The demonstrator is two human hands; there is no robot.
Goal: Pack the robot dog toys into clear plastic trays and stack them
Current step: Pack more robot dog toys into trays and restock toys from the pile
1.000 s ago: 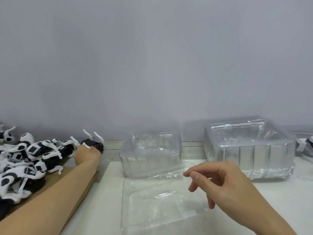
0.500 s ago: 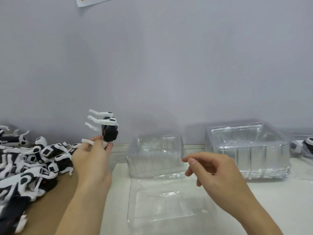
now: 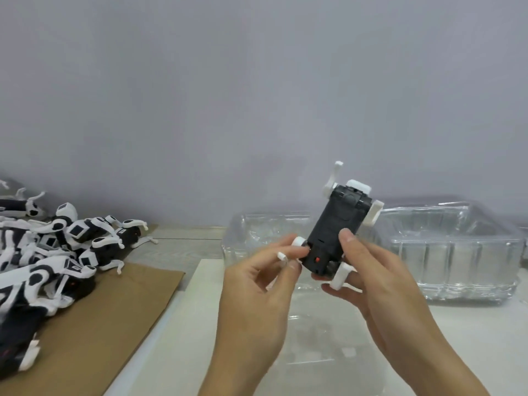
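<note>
A plain grey wall backs our pale desk (image 3: 183, 332). Above the flat clear plastic tray (image 3: 320, 338), our right hand (image 3: 380, 278) grips the black-and-white robot dog toy (image 3: 335, 232); our left hand (image 3: 257, 284) pinches its white leg. Twisting may snap that leg.

I see two bare hands: left hand (image 3: 257, 284), right hand (image 3: 380, 275). Both forearms are bare to the bottom frame edge, no sleeves in view. Nails short and unpainted. Can't spot rings, watch or gloves, though lens blur leaves fine detail unclear.
</note>
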